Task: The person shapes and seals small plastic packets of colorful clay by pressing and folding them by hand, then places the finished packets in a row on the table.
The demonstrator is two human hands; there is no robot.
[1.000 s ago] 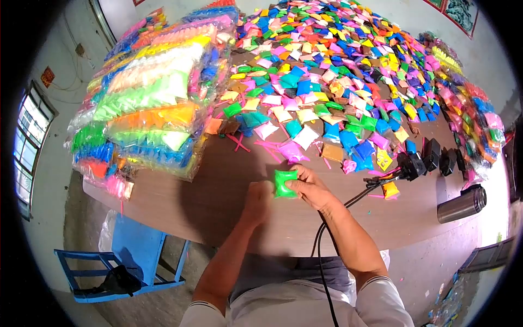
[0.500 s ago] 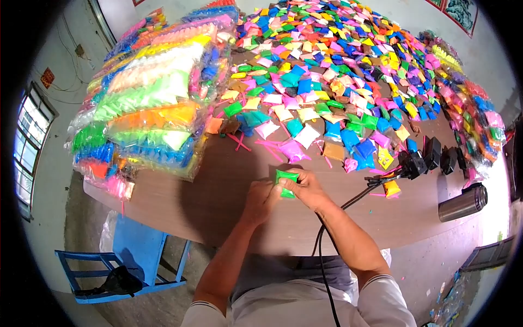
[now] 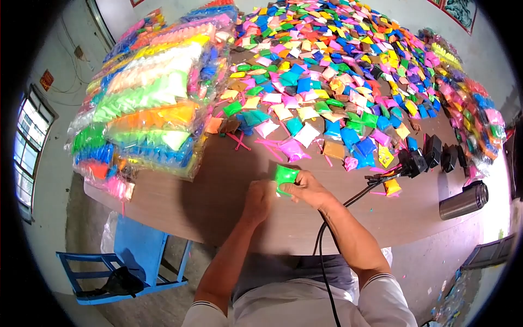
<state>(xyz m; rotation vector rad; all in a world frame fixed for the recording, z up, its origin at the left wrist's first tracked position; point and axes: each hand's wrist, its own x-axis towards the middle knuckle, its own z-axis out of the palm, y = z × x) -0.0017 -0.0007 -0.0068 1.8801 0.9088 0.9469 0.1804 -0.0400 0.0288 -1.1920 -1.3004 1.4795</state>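
**Green packet pinched; loose heap beyond, bagged rows at either side**

Seen from the green packet, clear-bagged rows of colored packets (image 3: 147,117) are piled on the bench (image 3: 229,218) at ten o'clock. The left hand (image 3: 257,200), blurred, is curled nearly closed at the packet's nine o'clock side; whether it grips anything, I cannot tell. The green packet (image 3: 285,175) is above the near part of the bench, its lower right pinched between thumb and fingers of the right hand (image 3: 306,188). The loose packets (image 3: 327,71) spread from twelve to two, unbagged. More bagged packets (image 3: 479,117) lie toward two to three. Bagging looks partly done, with much left loose; the final count is unclear.
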